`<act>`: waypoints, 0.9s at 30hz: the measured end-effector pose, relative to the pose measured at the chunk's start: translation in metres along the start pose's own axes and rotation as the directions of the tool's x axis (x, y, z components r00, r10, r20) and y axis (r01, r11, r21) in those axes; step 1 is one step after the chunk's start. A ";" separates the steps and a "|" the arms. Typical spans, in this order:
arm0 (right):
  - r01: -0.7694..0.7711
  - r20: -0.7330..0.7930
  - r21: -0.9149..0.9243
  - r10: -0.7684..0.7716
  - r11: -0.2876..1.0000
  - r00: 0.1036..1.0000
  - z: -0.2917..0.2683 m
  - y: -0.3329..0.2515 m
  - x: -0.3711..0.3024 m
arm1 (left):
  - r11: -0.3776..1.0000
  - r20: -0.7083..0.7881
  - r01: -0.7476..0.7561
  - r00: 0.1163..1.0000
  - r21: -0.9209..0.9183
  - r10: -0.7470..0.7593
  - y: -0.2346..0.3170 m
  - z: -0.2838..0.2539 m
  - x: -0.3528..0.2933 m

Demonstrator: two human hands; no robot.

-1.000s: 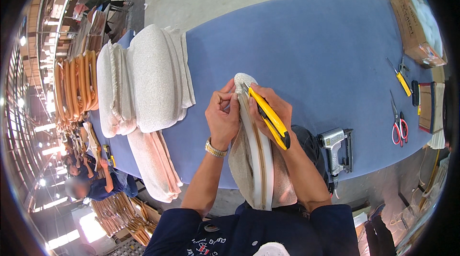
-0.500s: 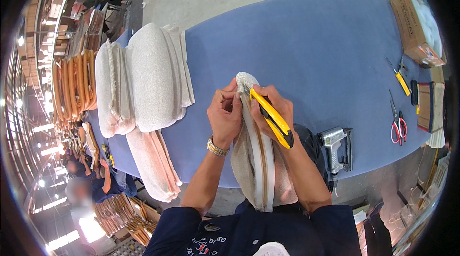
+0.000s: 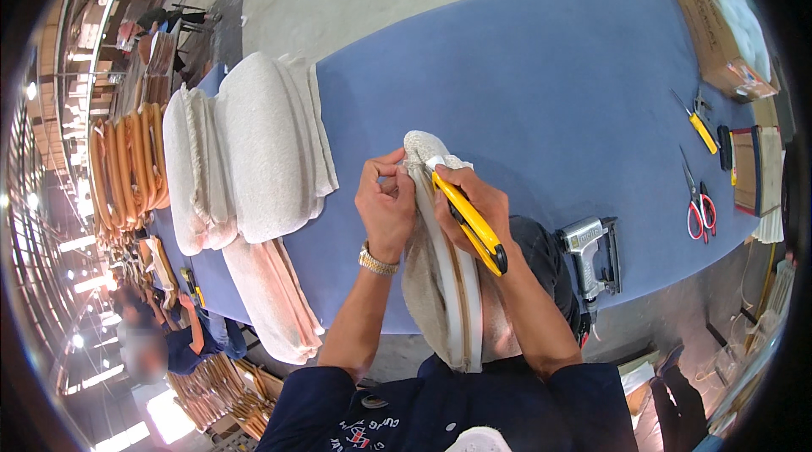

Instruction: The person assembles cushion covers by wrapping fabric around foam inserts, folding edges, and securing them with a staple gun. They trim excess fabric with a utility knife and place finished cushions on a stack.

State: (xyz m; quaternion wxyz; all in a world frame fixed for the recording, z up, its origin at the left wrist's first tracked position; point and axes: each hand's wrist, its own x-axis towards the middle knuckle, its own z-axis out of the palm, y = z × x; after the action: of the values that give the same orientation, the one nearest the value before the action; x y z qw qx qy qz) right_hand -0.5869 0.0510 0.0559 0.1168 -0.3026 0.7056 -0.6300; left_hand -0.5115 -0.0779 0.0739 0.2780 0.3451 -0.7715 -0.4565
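A long upholstered piece [image 3: 425, 283], covered in light grey fabric with a white strip and a brown edge along its middle, stands between my forearms. Its rounded end [image 3: 425, 144] rests over the blue table. My left hand [image 3: 386, 205], with a metal watch at the wrist, pinches the fabric beside that end. In my right hand [image 3: 485, 201] is a yellow and black utility knife [image 3: 470, 223], its front toward the seam near the rounded end; the blade cannot be made out. A bit of white material [image 3: 449, 162] sticks out by the right fingertips.
Light padded covers [image 3: 262, 147] lie stacked on the left of the blue table [image 3: 524, 97]. A staple gun [image 3: 589, 256] lies right of my arm. Farther right are red-handled scissors [image 3: 700, 212], a yellow-handled tool [image 3: 703, 132] and a cardboard box [image 3: 715, 38]. Another person [image 3: 182, 349] is at lower left.
White material now shows at my right fingertips. The knife and right hand have shifted slightly down and left, and the rounded end has shifted slightly left. My left hand keeps its pinch.
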 end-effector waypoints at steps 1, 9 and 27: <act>0.005 -0.003 -0.008 -0.005 1.000 1.000 0.000 -0.001 0.000 | 0.997 -0.002 -0.037 0.999 0.061 0.037 0.002 0.000 0.001; 0.122 -0.186 0.022 -0.116 0.992 0.976 0.009 0.004 0.001 | 0.839 0.216 -0.268 0.959 0.473 0.185 0.037 -0.015 0.013; 0.150 -0.145 0.048 -0.142 0.987 0.979 0.010 0.003 0.018 | 0.920 0.074 0.002 0.997 0.392 -0.034 0.020 -0.017 0.016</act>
State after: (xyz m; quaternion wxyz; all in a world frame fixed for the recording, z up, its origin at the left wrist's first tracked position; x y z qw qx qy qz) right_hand -0.5967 0.0324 0.0549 0.0286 -0.3047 0.6693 -0.6771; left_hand -0.5146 -0.0921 0.1008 0.1683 0.3823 -0.8543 -0.3092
